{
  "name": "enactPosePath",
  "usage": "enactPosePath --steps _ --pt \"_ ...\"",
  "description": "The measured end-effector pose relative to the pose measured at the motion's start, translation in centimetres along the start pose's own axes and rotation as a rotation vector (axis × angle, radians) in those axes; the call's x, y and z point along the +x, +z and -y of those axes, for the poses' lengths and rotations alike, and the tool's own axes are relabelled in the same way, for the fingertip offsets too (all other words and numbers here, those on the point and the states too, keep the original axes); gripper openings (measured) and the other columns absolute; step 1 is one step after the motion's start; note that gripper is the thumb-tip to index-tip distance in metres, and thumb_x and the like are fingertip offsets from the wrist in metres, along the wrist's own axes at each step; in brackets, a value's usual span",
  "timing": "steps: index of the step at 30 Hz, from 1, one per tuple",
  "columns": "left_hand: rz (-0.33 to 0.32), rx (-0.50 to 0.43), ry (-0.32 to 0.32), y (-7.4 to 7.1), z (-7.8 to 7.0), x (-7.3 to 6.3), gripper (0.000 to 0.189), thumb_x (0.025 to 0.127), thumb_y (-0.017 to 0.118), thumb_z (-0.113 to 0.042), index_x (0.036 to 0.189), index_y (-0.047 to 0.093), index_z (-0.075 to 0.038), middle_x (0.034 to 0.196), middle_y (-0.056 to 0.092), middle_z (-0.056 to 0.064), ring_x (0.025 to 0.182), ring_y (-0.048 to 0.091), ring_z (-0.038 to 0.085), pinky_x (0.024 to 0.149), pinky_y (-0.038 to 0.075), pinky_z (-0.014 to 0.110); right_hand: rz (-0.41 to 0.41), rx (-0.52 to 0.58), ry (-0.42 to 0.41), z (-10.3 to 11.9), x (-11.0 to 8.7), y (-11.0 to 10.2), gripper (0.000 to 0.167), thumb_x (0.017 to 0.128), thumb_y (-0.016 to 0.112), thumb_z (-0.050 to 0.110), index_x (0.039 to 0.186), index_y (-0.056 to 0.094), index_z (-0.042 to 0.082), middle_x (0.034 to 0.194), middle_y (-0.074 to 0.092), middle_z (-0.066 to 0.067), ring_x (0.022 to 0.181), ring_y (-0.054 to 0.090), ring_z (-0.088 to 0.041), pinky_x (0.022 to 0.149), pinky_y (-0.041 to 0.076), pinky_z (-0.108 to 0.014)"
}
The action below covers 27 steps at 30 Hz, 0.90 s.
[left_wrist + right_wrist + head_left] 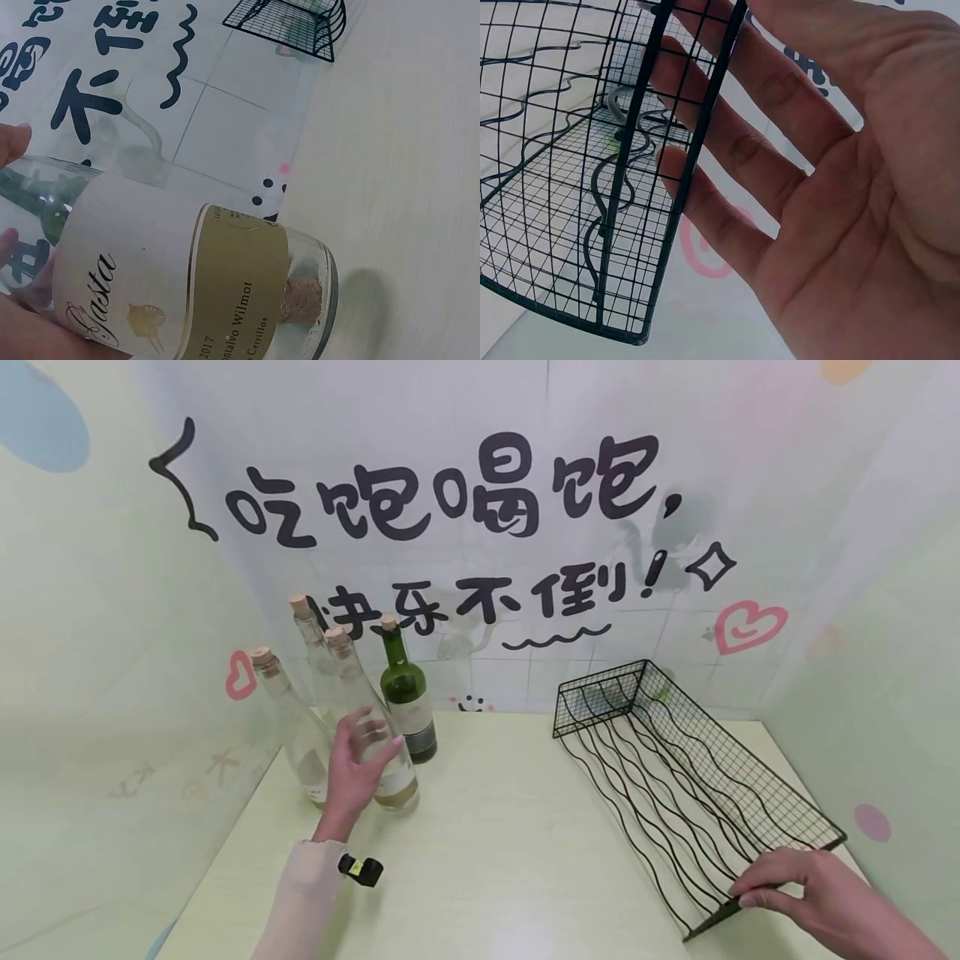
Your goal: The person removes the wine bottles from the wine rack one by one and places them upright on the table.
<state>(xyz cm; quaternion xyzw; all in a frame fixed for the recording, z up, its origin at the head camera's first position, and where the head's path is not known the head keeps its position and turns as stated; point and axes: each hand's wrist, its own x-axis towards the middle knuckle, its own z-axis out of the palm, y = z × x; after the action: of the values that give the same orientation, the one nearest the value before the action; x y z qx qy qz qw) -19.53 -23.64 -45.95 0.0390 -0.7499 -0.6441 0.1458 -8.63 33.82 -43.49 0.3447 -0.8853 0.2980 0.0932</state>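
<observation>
My left hand [354, 777] grips a clear, corked glass bottle [397, 785] round its body, with fingers behind the glass and thumb on the near right side. Up close in the left wrist view, the bottle [161, 259] has a white and gold label. At the right, my right hand [813, 889] pinches the near end of a black wire rack [711, 922] with wavy rods. Right wrist view: fingers [739, 142] reach past the edge bar of the rack's mesh end [654, 277]. In the head view, the rack's near end looks lifted off the table.
Two more clear corked bottles, one at the left [306, 760] and one behind [318, 660], flank the held one. A green bottle [412, 714] stands just right of it. White printed sheets [510, 685] wall the pale table [495, 843] at back and sides.
</observation>
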Motion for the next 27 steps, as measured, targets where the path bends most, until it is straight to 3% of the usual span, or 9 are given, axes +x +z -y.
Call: enactPosePath --steps 6,16,27 --pt "-0.013 -0.008 -0.02 -0.4 0.7 -0.1 0.075 0.09 0.081 -0.029 0.152 0.038 -0.029 0.145 0.055 0.009 0.137 0.051 0.026 0.115 0.041 0.05 0.0 0.051 -0.016 -0.1 0.2 0.2 0.037 0.073 0.085 -0.001 0.093 0.078 0.029 0.089 0.075 0.017 0.084 0.066 0.005 0.073 0.044 -0.002" --pt "-0.056 -0.031 0.001 -0.6 2.1 0.4 0.076 0.089 0.082 -0.026 0.151 0.039 -0.024 0.142 0.056 0.01 0.133 0.052 0.026 0.115 0.038 0.048 0.024 0.078 0.004 0.1 0.4 0.0 0.035 0.075 0.084 -0.001 0.093 0.078 0.029 0.089 0.075 0.017 0.083 0.066 0.005 0.072 0.044 -0.003" --pt "-0.049 -0.014 0.011 -0.4 3.0 0.9 0.078 0.087 0.084 -0.029 0.15 0.04 -0.023 0.143 0.054 0.009 0.135 0.05 0.027 0.118 0.035 0.053 0.06 0.1 0.055 0.2 0.4 -0.2 0.029 0.08 0.082 0.004 0.093 0.078 0.029 0.091 0.074 0.017 0.084 0.065 0.004 0.072 0.045 -0.004"
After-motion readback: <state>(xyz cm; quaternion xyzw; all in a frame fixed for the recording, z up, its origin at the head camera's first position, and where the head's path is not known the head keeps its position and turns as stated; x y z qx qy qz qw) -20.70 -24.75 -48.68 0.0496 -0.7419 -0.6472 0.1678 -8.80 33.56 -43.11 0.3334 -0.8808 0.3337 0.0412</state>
